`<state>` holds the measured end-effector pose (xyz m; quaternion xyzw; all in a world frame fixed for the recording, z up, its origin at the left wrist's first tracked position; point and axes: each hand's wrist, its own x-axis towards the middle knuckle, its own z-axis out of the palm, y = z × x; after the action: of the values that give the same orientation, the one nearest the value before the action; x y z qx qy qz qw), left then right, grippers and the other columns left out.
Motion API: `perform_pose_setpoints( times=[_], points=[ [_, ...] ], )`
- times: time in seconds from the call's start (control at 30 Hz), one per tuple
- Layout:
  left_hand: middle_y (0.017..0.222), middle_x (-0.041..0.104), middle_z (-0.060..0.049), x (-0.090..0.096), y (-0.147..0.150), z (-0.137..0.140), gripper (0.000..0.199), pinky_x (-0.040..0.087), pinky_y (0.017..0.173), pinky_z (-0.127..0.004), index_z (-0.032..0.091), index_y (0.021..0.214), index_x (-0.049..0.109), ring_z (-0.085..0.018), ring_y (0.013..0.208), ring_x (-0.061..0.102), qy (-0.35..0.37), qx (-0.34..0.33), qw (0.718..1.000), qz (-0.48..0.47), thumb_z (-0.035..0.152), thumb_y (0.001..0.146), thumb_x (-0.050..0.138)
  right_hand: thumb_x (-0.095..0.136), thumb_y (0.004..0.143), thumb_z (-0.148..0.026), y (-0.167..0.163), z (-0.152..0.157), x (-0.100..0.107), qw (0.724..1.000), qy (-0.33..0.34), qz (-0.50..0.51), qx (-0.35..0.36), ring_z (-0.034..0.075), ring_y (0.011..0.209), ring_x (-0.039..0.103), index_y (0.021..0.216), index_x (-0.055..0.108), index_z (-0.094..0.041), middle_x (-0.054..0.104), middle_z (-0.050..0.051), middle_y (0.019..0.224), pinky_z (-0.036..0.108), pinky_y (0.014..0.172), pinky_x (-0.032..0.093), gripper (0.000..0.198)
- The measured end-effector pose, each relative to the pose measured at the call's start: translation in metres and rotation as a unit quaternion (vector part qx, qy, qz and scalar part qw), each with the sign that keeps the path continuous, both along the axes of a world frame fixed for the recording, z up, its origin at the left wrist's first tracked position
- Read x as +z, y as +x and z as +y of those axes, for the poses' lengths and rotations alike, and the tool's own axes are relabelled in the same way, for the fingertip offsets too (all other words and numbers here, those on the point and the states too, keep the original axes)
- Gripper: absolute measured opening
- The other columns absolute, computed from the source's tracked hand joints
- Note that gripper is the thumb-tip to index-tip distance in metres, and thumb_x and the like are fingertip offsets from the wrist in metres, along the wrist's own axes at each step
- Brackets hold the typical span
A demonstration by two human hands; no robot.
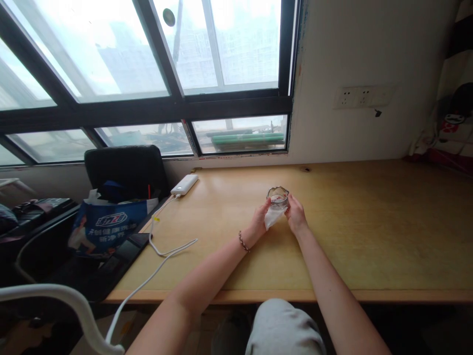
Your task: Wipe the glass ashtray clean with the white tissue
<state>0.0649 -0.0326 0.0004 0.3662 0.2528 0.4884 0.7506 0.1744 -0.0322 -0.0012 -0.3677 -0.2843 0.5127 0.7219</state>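
Between my hands is a clear glass bowl (280, 201) with a wavy dark rim, held over the wooden table. My left hand (260, 219) grips its left side, and a white tissue (274, 217) hangs below the rim on that side, pressed against the glass. On the other side, my right hand (295, 214) has its fingers closed round the bowl's right wall. Small reddish marks show in or on the glass, too small to make out. A braided bracelet (243, 241) circles my left wrist.
The wooden table (380, 231) spreads under my arms. On its left lie a white power bank (185, 185) and its white cable (162, 255). A black chair (123, 170) holding a blue bag (111, 224) stands left. Behind are a window and wall sockets (364, 97).
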Motion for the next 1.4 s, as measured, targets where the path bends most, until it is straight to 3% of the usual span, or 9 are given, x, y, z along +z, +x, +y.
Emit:
perform_pose_setpoints(
  times=[0.23,0.37,0.5,0.7,0.83,1.0,1.17,1.27,1.4],
  points=[
    [0.086,0.063,-0.011,0.006,-0.003,-0.003,0.043,0.041,0.058,-0.022,0.008,0.094,0.060,-0.013,0.062,0.057,0.054,0.031,0.995,0.076,0.036,0.062,0.066,0.060,0.069,-0.035,0.001,-0.008,0.008,0.997,0.024,0.072,0.023,0.016,0.068,0.061,0.089,0.055,-0.014,0.065,0.006,0.080,0.027,0.058,0.049,0.029],
    [0.092,0.063,-0.010,0.005,0.000,-0.004,0.046,0.044,0.064,-0.024,0.011,0.102,0.057,-0.016,0.072,0.059,0.157,0.118,0.966,0.169,0.033,0.062,0.066,0.061,0.068,-0.035,0.000,-0.008,0.008,0.996,0.054,0.070,-0.023,0.016,0.069,0.062,0.088,0.054,-0.013,0.065,0.006,0.078,0.026,0.060,0.050,0.030],
    [0.099,0.062,-0.007,0.003,-0.003,-0.006,0.039,0.046,0.075,-0.029,0.016,0.110,0.052,-0.019,0.087,0.058,0.309,0.216,0.878,0.295,0.033,0.075,0.054,0.063,0.066,-0.034,0.000,-0.007,0.006,0.995,0.032,0.067,-0.068,0.016,0.069,0.063,0.094,0.051,-0.015,0.065,0.004,0.078,0.027,0.059,0.051,0.036],
    [0.125,0.045,-0.008,0.006,-0.014,-0.006,0.037,0.036,0.097,-0.036,0.018,0.121,0.040,-0.017,0.116,0.040,0.565,0.209,0.693,0.396,0.019,0.086,0.032,0.061,0.067,-0.038,0.002,-0.006,0.005,0.995,0.015,0.071,-0.075,0.017,0.066,0.063,0.092,0.051,-0.014,0.065,0.005,0.076,0.028,0.057,0.052,0.037],
    [0.121,0.048,-0.008,0.006,-0.015,-0.007,0.038,0.036,0.098,-0.035,0.015,0.119,0.040,-0.015,0.120,0.034,0.629,0.178,0.618,0.437,0.010,0.085,0.026,0.062,0.066,-0.039,0.001,-0.004,0.002,0.994,0.013,0.030,-0.106,0.016,0.064,0.062,0.095,0.051,-0.014,0.064,0.005,0.076,0.026,0.055,0.051,0.041],
    [0.110,0.055,-0.011,0.006,-0.010,-0.007,0.035,0.030,0.100,-0.039,0.012,0.110,0.045,-0.016,0.114,0.041,0.631,0.168,0.552,0.518,0.004,0.081,0.027,0.062,0.065,-0.038,-0.003,-0.006,0.000,0.989,0.042,-0.065,-0.127,0.016,0.072,0.062,0.099,0.052,-0.015,0.064,0.006,0.087,0.027,0.064,0.050,0.042],
    [0.088,0.062,-0.007,0.012,-0.008,-0.010,0.027,0.026,0.100,-0.040,0.014,0.094,0.049,-0.014,0.086,0.057,0.610,0.135,0.540,0.564,0.004,0.079,0.029,0.064,0.062,-0.036,-0.008,-0.008,0.000,0.983,0.044,-0.121,-0.132,0.017,0.079,0.060,0.097,0.055,-0.015,0.063,0.007,0.091,0.027,0.066,0.049,0.042],
    [0.081,0.063,-0.004,0.018,-0.007,-0.015,0.023,0.023,0.100,-0.040,0.016,0.091,0.049,-0.013,0.076,0.059,0.604,0.110,0.563,0.553,0.009,0.081,0.029,0.063,0.063,-0.037,-0.007,-0.008,-0.001,0.985,0.034,-0.107,-0.133,0.018,0.076,0.061,0.097,0.055,-0.015,0.064,0.007,0.089,0.027,0.064,0.049,0.042],
    [0.087,0.063,-0.002,0.030,-0.010,-0.020,0.025,0.017,0.103,-0.038,0.019,0.095,0.050,-0.011,0.080,0.058,0.600,0.088,0.603,0.519,0.020,0.087,0.027,0.062,0.064,-0.039,-0.005,-0.007,-0.002,0.992,0.008,-0.044,-0.114,0.017,0.068,0.061,0.097,0.054,-0.013,0.065,0.006,0.081,0.025,0.057,0.048,0.042]
  ],
)
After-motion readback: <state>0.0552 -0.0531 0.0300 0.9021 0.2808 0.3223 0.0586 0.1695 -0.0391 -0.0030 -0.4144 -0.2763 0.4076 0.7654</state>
